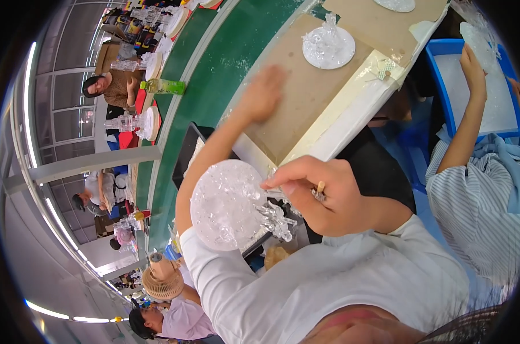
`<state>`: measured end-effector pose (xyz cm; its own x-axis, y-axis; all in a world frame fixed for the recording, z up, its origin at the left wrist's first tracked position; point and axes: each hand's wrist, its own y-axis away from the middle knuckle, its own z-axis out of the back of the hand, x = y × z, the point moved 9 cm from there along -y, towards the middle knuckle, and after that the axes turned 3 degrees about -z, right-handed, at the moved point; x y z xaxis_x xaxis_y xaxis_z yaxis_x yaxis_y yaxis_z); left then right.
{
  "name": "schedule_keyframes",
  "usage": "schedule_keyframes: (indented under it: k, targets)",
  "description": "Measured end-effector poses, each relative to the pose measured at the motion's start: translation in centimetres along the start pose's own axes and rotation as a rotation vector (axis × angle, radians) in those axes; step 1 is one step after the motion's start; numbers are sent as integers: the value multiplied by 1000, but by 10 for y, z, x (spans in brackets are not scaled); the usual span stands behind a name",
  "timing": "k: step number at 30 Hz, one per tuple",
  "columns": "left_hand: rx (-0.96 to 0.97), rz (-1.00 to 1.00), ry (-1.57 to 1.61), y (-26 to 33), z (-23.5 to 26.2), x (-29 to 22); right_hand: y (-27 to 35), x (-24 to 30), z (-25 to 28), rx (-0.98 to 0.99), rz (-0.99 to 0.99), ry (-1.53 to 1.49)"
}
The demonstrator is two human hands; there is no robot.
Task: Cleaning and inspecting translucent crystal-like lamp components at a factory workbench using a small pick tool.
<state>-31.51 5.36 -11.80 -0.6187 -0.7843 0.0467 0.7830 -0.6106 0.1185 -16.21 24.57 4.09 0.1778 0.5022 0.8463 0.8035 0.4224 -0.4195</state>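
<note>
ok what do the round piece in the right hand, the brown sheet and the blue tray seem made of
Round piece: probably clear plastic or resin, glossy, going by its see-through look and bright glints; glass is possible. Brown sheet: likely cardboard, matte tan with a taped edge. Blue tray: likely plastic, smooth and evenly coloured.

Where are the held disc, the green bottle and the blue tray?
Held disc (222,202): head view, on its round face.
Green bottle (164,86): head view, on its body.
Blue tray (440,86): head view, on its left rim.
</note>
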Motion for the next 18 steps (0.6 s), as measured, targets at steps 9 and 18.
schedule_keyframes:
  k: [9, 18]
  targets:
    - [-2, -171, 132, 20, 1, -63, -1, -5, 6, -14, 0, -18]
    - [-212, 475, -223, 72, 13, 94, 1, -7, 3, -12, -49, -75]
